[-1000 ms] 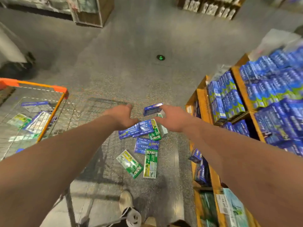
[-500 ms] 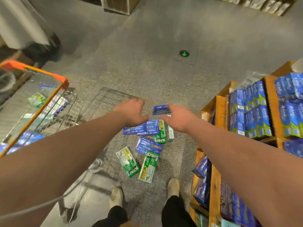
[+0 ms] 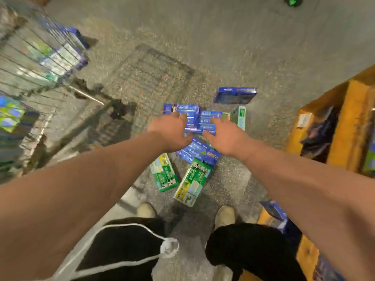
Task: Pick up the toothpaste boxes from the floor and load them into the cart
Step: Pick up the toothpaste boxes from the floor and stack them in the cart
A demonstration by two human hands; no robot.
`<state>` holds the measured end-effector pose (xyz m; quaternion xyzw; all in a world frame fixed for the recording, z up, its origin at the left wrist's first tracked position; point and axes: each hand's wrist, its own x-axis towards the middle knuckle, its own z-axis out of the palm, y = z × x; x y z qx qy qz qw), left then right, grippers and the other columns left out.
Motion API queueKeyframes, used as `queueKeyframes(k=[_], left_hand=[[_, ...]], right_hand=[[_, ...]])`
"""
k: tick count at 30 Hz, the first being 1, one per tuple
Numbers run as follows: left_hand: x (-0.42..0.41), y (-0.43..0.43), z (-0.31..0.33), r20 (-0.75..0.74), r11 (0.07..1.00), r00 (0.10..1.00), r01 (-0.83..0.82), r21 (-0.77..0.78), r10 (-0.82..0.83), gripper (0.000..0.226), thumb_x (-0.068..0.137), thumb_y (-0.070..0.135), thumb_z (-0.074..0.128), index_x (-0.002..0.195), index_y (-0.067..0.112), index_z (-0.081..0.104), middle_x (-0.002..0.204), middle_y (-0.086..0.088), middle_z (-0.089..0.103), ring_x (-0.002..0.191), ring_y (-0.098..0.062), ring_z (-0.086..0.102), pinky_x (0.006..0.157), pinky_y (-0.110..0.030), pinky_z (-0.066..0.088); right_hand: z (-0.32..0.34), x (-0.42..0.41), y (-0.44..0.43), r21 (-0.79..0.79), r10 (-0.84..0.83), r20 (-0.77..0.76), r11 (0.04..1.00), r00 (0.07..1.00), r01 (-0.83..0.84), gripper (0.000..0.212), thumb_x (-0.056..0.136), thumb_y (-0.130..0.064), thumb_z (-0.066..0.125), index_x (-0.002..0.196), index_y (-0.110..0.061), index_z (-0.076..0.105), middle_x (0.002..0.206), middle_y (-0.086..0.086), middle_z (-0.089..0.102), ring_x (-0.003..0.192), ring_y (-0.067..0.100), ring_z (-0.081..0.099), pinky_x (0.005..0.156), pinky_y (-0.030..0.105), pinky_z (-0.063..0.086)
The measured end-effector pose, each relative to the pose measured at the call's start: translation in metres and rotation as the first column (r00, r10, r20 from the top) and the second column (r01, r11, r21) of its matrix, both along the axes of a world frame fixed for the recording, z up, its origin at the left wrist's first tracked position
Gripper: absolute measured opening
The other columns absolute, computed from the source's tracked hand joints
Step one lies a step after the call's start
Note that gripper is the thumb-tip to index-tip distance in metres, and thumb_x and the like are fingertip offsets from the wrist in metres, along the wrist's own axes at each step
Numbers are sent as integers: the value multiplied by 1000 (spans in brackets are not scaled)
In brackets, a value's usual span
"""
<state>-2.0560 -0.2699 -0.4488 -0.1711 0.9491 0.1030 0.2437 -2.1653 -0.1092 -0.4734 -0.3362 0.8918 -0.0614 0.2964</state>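
Several blue and green toothpaste boxes lie in a loose pile on the speckled floor. My left hand [image 3: 172, 130] and my right hand [image 3: 223, 134] reach down side by side over a blue box [image 3: 194, 118] in the pile's middle, fingers spread around it; whether they grip it is unclear. Another blue box [image 3: 235, 95] lies apart at the far side. A further blue box [image 3: 197, 152] shows between my wrists. Two green boxes [image 3: 164, 175] [image 3: 192, 181] lie nearer my feet. The wire cart [image 3: 40, 63] stands at the left, blurred, with boxes inside.
Orange wooden shelving [image 3: 345, 122] with more boxes runs along the right. My shoes [image 3: 145, 209] [image 3: 224, 217] and dark trousers stand just below the pile. A green floor marker [image 3: 292, 1] sits far ahead. The cart's shadow falls on the floor.
The view has dropped closer to the floor. Both hands have lowered from above the pile onto the central blue box. The cart has slid further left in view.
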Motion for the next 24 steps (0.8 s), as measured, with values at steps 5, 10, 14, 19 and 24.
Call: queueKeyframes(k=[5,10,14,19,24], left_hand=[[9,10,-161,60,998,996,68,7,-68,69,96,60,52,147,16,40,143,-8,50,126,-33,56,91,-44,48],[10,0,-287,95,986,983,163,-38,-159,69,96,59,54,148,17,40,142,-7,50,126,-33,55,86,-43,47],[8,-14,-357,112,964,966,244,-106,-232,68,96,59,52,148,17,40,140,-7,51,121,-34,58,78,-40,45],[10,-20,-412,206,928,909,373,-12,-363,60,92,47,62,145,24,46,137,-3,54,121,-30,59,89,-39,52],[42,-18,-441,334,878,816,469,96,-472,67,83,43,76,143,27,50,139,-2,54,126,-26,55,100,-42,49]], right_hand=[[-173,11,8,43,55,62,997,997,-57,58,98,-51,50,138,-9,47,130,20,58,119,39,57,98,48,49],[-307,7,-3,42,115,42,992,992,-117,62,94,-56,47,136,-10,48,127,20,60,118,38,56,96,48,50],[-374,-4,-15,8,87,35,996,996,-87,61,96,-53,50,138,-9,48,129,21,59,118,37,56,98,44,48],[-414,-8,-13,-23,135,36,991,990,-134,67,98,-48,57,153,-14,39,146,20,51,133,36,49,109,42,41],[-422,11,7,101,164,58,980,985,-170,77,89,-54,64,154,-24,36,141,15,50,132,39,46,102,49,47]])
